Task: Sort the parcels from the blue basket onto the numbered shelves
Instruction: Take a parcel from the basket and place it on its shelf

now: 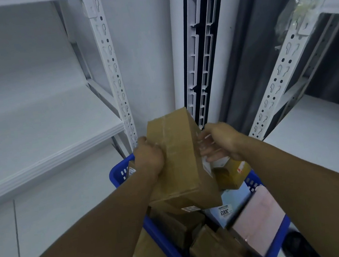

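Brown cardboard box, sealed with clear tape, is held tilted above the far end of the blue basket. The left hand grips its left edge, fingers curled over the top face. The right hand clasps the right side face with bent fingers. Under it the basket holds more cardboard parcels, a yellowish box at the far right corner, a pale parcel labelled 3003 and a pink parcel along the right wall. White shelves stand left and right.
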